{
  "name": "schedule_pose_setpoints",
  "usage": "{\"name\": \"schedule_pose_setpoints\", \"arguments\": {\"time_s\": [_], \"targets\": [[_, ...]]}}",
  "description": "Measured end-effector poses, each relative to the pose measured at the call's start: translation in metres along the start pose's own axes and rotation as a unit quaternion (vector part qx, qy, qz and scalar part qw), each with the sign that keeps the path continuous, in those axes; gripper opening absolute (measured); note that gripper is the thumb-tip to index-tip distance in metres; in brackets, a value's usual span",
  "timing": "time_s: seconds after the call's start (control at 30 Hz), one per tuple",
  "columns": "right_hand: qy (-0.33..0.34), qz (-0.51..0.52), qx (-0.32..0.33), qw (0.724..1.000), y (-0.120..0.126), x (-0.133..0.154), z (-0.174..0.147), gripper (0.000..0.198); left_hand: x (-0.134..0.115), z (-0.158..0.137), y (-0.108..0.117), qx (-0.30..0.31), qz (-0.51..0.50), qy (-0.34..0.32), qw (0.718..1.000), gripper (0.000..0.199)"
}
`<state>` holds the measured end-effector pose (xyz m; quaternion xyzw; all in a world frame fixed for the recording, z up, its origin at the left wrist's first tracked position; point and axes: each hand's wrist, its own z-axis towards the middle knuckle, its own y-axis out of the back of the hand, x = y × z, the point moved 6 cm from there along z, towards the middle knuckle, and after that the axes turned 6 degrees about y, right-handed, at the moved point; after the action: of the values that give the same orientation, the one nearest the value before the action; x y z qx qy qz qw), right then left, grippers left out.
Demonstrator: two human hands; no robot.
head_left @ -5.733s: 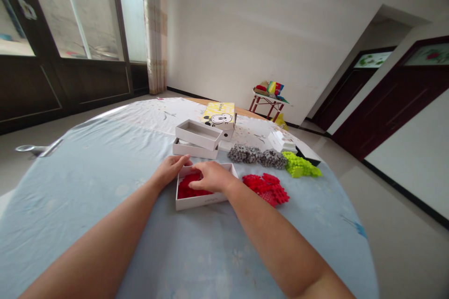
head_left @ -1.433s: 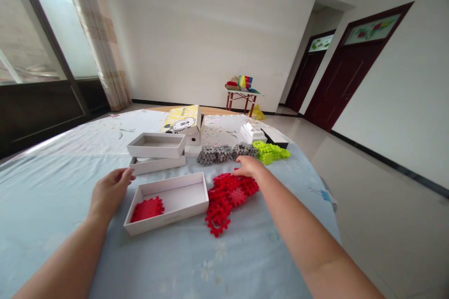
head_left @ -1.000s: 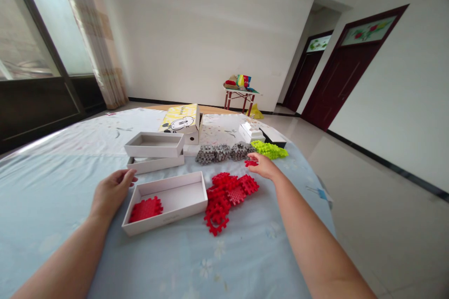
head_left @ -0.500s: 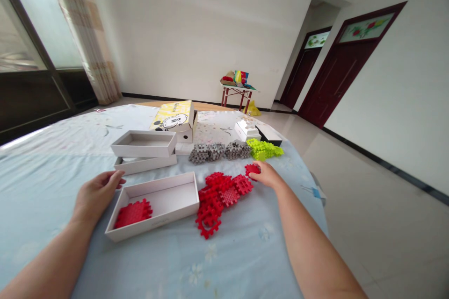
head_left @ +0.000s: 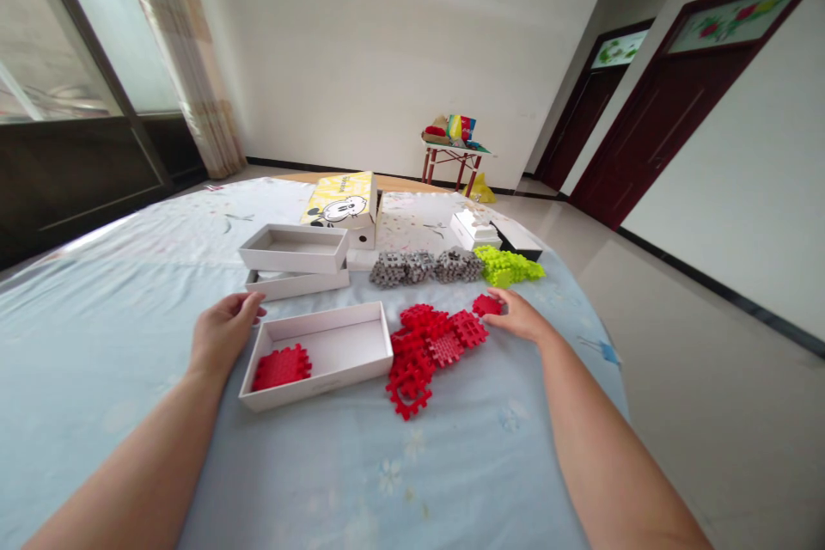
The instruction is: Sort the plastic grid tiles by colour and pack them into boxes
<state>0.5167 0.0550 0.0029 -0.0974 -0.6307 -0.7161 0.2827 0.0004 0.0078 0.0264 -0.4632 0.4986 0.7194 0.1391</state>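
My left hand (head_left: 225, 333) rests on the cloth at the back left corner of an open white box (head_left: 348, 374). Its fingers are curled with the thumb against them, and I see nothing between them. Inside that box, at the left end, lies a stack of red interlocking tiles (head_left: 282, 367). My right hand (head_left: 521, 315) pinches a single red interlocking tile (head_left: 487, 305) between thumb and fingers, low over the cloth. Between the box and this hand spreads a loose pile of red tiles (head_left: 412, 361).
Behind the red pile are grey tiles (head_left: 403, 268) and lime green tiles (head_left: 509, 266). Two shallow trays (head_left: 293, 249) sit one on another at the left. Further back stand a yellow cartoon box (head_left: 339, 202), a small white box (head_left: 473, 229) and a black-edged box (head_left: 521, 242).
The view has shifted, so everything sits further right and slightly higher in the picture. Both hands keep about the same places relative to the box and the tiles.
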Motion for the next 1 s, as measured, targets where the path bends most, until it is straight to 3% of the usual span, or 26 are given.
{"name": "schedule_pose_setpoints", "arguments": {"time_s": [0.23, 0.43, 0.6, 0.67, 0.73, 0.87, 1.0], "targets": [[0.030, -0.065, -0.041, 0.997, -0.007, 0.002, 0.003, 0.060, 0.006, -0.001, -0.005, -0.012, -0.050, 0.005, 0.999, 0.034], [0.011, 0.019, -0.069, 0.997, -0.010, -0.005, 0.000, 0.066, 0.006, -0.003, -0.004, -0.027, -0.053, 0.009, 0.998, 0.034], [0.025, 0.066, -0.193, 0.979, 0.015, 0.015, -0.002, 0.067, 0.001, -0.008, -0.003, -0.028, -0.032, -0.001, 0.999, 0.035], [0.057, 0.086, -0.240, 0.965, 0.030, 0.044, -0.005, 0.067, 0.000, -0.008, -0.003, -0.027, -0.026, -0.006, 0.999, 0.034], [0.108, 0.115, -0.228, 0.961, 0.036, 0.089, -0.007, 0.067, 0.000, -0.008, -0.003, -0.027, -0.026, -0.012, 0.999, 0.034], [0.256, 0.126, -0.051, 0.957, 0.009, 0.206, -0.009, 0.069, 0.003, -0.006, -0.004, -0.024, -0.036, -0.020, 0.999, 0.034], [0.383, 0.092, 0.129, 0.910, -0.047, 0.300, -0.007, 0.077, 0.006, -0.004, -0.005, -0.019, -0.047, -0.027, 0.998, 0.035]]}}
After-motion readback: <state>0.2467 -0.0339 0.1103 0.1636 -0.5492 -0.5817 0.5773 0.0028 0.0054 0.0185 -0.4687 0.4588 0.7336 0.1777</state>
